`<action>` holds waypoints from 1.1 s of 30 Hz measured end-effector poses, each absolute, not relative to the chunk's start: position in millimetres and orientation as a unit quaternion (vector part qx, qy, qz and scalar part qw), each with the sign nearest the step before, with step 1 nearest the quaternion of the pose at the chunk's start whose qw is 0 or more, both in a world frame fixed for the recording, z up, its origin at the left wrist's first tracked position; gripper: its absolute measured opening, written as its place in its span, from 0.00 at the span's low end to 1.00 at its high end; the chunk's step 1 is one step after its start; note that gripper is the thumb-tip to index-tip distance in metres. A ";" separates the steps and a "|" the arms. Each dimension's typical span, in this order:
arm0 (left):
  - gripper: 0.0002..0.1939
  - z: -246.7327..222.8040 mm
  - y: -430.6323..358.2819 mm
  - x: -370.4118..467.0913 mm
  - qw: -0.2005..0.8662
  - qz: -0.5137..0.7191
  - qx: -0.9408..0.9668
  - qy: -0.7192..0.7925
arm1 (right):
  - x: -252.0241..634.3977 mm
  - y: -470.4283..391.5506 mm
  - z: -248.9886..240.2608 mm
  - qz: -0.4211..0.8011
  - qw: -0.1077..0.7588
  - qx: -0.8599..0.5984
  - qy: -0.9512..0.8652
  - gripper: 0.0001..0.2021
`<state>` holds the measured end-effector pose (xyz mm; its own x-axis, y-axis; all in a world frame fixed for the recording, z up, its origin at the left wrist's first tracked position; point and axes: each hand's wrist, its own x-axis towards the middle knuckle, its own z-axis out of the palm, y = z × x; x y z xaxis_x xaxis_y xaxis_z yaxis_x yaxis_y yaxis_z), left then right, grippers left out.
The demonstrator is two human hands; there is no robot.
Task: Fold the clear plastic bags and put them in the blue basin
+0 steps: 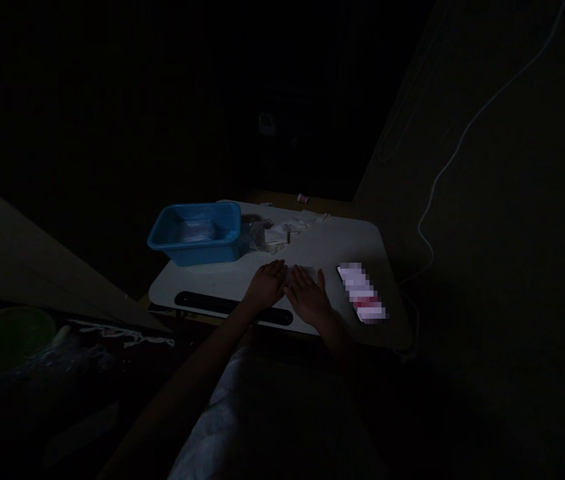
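Side by side on the white table [242, 280], both of my hands lie palm down over a thin pale piece [308, 272], whose kind I cannot make out in the dim light. My left hand [266, 285] rests flat, its fingers stretched toward the right. Fingers extended and thumb held out, my right hand [306, 293] covers most of the pale piece. Just beyond them are crumpled clear plastic [258, 235] and whitish folded pieces [276, 235].
A blue plastic basin [202, 255] with clear plastic-looking contents stands at the table's back left. To the right lies a lit phone [361, 293]. Along the table's front edge runs a black slot [232, 307]. A white cable [455, 147] hangs on the right wall.
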<state>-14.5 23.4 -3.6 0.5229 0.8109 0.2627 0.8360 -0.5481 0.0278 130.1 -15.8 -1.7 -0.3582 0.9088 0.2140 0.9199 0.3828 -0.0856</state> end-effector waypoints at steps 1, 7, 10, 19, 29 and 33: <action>0.22 -3.5 23.3 -14.7 0.050 -0.122 -0.871 -0.472 | 130.2 -16.0 -1.3 -0.025 0.113 -0.554 -0.825 0.27; 0.22 -5.8 24.4 -16.2 0.049 -0.129 -0.874 -0.466 | 129.5 -16.8 0.3 -0.025 0.114 -0.557 -0.823 0.27; 0.21 -6.3 24.4 -16.1 0.047 -0.139 -0.872 -0.467 | 129.5 -16.2 -1.4 -0.031 0.118 -0.556 -0.822 0.27; 0.21 -6.6 24.3 -14.9 0.058 -0.141 -0.870 -0.470 | 130.5 -14.5 -5.7 -0.043 0.132 -0.548 -0.825 0.27; 0.22 -6.4 24.6 -14.9 0.056 -0.140 -0.871 -0.468 | 131.1 -14.7 -5.1 -0.043 0.127 -0.547 -0.827 0.27; 0.22 -5.2 24.3 -14.7 0.051 -0.138 -0.870 -0.470 | 131.2 -14.1 -5.8 -0.045 0.122 -0.548 -0.826 0.27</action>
